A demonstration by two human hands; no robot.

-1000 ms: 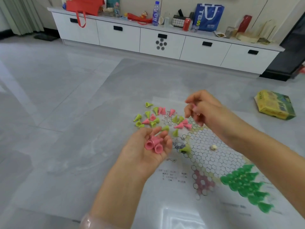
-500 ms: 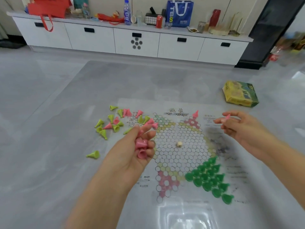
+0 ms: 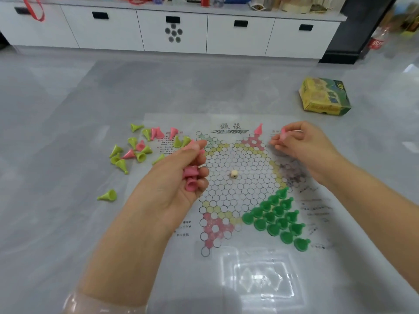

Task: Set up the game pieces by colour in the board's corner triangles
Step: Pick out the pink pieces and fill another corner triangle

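A clear plastic board sheet (image 3: 247,186) with a hexagon grid lies on the grey floor. My left hand (image 3: 179,177) hovers over its left edge and grips several pink cone pieces (image 3: 191,177). My right hand (image 3: 301,141) pinches one pink piece (image 3: 283,132) beside the far right pink triangle (image 3: 252,141), where one pink cone (image 3: 259,128) stands at the tip. Dark green pieces (image 3: 277,217) fill the near right triangle. Loose pink and yellow-green cones (image 3: 140,146) lie scattered left of the board.
A small pale die (image 3: 234,173) sits at the board's centre. One yellow-green cone (image 3: 107,196) lies apart at the near left. A yellow-green game box (image 3: 324,97) rests on the floor at the far right. White cabinets (image 3: 172,30) line the back wall.
The camera has swung to the right and down over the board. My right hand carried a pink piece from the loose pile to the far right triangle, where one pink cone now stands.
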